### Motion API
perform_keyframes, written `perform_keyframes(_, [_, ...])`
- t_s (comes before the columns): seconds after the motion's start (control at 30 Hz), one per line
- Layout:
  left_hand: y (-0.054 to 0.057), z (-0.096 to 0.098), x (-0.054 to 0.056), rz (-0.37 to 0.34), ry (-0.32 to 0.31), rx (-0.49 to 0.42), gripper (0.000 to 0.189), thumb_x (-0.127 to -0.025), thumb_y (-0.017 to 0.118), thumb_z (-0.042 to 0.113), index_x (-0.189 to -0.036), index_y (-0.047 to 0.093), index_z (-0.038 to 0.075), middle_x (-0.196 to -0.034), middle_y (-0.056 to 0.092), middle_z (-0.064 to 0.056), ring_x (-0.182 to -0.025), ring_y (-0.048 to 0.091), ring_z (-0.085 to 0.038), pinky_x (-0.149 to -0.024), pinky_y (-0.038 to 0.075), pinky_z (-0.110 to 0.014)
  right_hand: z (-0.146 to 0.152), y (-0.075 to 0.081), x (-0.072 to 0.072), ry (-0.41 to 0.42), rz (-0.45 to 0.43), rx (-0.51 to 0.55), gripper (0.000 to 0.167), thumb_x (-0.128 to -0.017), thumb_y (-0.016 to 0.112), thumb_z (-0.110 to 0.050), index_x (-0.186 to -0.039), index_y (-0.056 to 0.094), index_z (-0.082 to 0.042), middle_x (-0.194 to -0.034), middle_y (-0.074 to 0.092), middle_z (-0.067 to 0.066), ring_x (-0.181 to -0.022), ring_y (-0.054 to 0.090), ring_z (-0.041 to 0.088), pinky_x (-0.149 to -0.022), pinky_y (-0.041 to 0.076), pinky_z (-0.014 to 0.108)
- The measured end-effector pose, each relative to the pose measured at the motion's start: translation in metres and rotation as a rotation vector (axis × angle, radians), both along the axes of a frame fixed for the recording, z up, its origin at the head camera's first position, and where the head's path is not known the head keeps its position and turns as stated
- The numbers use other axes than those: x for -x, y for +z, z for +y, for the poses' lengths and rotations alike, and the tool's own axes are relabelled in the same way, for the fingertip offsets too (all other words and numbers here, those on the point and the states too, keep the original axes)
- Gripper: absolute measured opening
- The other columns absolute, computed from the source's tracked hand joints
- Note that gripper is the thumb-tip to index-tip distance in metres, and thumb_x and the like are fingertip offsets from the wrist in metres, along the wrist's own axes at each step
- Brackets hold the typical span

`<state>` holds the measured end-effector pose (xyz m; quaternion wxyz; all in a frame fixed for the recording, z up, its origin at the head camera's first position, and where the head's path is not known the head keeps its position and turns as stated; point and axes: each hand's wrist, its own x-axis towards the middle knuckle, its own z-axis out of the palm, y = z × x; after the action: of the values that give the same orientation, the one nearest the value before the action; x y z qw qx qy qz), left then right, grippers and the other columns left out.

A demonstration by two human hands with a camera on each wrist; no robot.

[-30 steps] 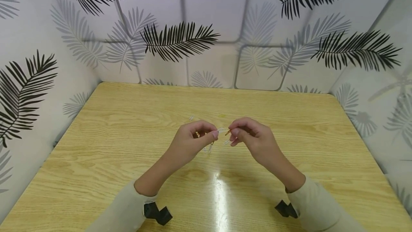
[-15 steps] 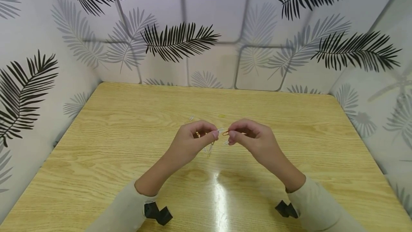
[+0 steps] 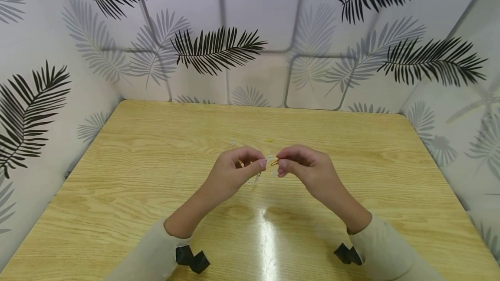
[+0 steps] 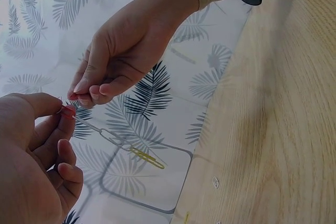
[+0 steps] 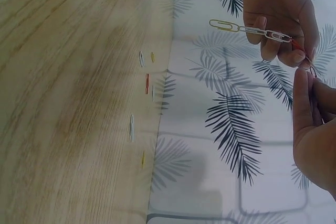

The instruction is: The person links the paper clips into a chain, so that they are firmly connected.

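Cream sleeves [image 3: 142, 250], black wrist cameras [image 3: 183, 255]

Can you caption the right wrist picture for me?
Left hand holds a paper clip chain; right hand pinches a red clip.

Surface [image 3: 156, 177]: pale wood grain, glossy, far corners rounded; bright reflection [image 3: 267, 246] at 6 o'clock in the head view. Lying loose on it, placed around the red paper clip [image 5: 147, 84] in the right wrist view: yellow clip [image 5: 153, 56], 12 o'clock; white clip [image 5: 141, 59], between 11 and 12; second white clip [image 5: 153, 94], 5; third white clip [image 5: 132, 128], between 6 and 7; second yellow clip [image 5: 144, 158], 6.
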<state>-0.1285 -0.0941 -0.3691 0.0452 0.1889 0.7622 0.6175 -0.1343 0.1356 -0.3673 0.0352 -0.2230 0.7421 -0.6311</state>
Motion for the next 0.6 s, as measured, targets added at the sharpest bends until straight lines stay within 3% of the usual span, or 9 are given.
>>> perform_keyframes(0.3, [-0.0001, -0.0006, -0.0001, -0.003, -0.005, -0.005, 0.009, -0.098, 0.066, 0.022, -0.101, 0.072, 0.017, -0.085, 0.065, -0.001, -0.067, 0.048, -0.017, -0.055, 0.038, -0.024, 0.0005, 0.0001, -0.0003, 0.019, 0.047, 0.014, 0.017, -0.098, 0.062, -0.002, -0.112, 0.07, 0.004, -0.095, 0.072, 0.006, -0.083, 0.073, 0.019, -0.079, 0.06, 0.037])
perform_keyframes(0.6, [-0.0008, -0.0004, 0.0003, 0.002, -0.012, -0.002, 0.011, -0.098, 0.065, 0.022, -0.103, 0.072, 0.015, -0.089, 0.066, -0.001, -0.071, 0.051, -0.019, -0.059, 0.042, -0.025, 0.0009, 0.0009, -0.0014, 0.083, -0.03, 0.101, 0.017, -0.099, 0.061, -0.003, -0.11, 0.063, 0.01, -0.1, 0.072, 0.008, -0.088, 0.073, 0.018, -0.082, 0.06, 0.038])
